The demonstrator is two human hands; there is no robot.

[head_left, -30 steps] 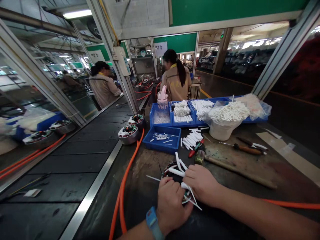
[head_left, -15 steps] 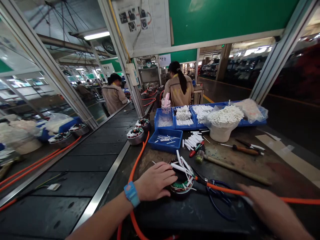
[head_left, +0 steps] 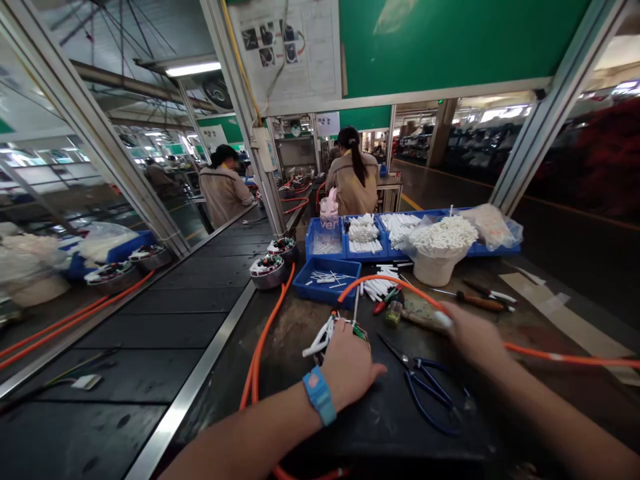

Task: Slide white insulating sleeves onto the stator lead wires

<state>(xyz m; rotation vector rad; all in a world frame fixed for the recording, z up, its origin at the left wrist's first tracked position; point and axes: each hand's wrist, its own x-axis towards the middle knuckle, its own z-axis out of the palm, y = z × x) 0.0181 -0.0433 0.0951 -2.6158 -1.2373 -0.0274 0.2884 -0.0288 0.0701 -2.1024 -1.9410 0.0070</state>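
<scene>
My dark, stained workbench (head_left: pixel 293 330) has a round wire-wound motor part with white sleeves (head_left: pixel 320 341) on it, partly hidden from me. To its right lie open pliers with dark blue handles (head_left: pixel 415 370). Beyond, I see a wooden-handled hammer (head_left: pixel 394 312), a loose heap of short white tubes (head_left: pixel 376 288), a shallow blue plastic tray (head_left: pixel 325 295), a white tub heaped with small white pieces (head_left: pixel 434 270), a brown-handled screwdriver (head_left: pixel 485 302) and a flat tan cardboard strip (head_left: pixel 570 330).

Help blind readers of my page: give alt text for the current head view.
A person's left hand covers a wired part with white sleeves; the right hand grips an orange cable above a workbench. Blue-handled pliers and blue bins of white tubes lie nearby.
</scene>
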